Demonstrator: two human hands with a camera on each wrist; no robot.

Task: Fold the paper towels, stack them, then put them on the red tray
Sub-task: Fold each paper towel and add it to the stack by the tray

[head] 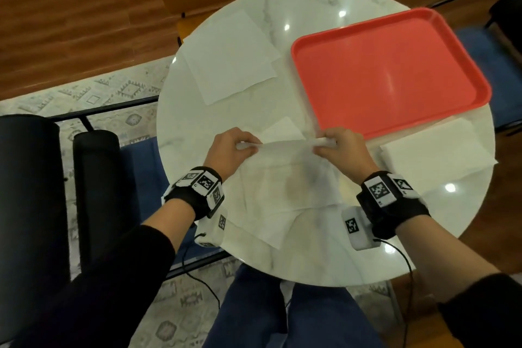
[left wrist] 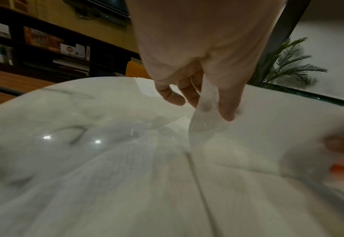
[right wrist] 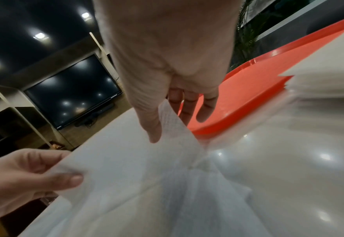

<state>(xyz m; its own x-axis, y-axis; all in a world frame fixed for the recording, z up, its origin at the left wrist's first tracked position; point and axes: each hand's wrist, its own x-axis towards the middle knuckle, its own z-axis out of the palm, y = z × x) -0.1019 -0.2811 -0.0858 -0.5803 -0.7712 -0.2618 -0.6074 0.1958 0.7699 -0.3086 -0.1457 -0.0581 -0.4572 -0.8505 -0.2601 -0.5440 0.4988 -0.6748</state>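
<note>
A white paper towel (head: 285, 178) is lifted off the round marble table (head: 310, 257) by its far edge. My left hand (head: 240, 147) pinches its far left corner and my right hand (head: 333, 144) pinches its far right corner. The left wrist view shows my left hand (left wrist: 209, 102) with thumb and finger on the paper towel (left wrist: 248, 144). From the right wrist, my right hand (right wrist: 161, 121) pinches the paper towel (right wrist: 142, 176). The red tray (head: 387, 70) lies at the far right with nothing on it. A stack of folded towels (head: 432, 152) sits just in front of the tray.
Flat unfolded towels (head: 228, 56) lie at the table's far left. A small folded piece (head: 282, 130) lies beyond the held towel. A black cylinder (head: 28, 192) stands left of the table, and my legs (head: 282, 305) are under its near edge.
</note>
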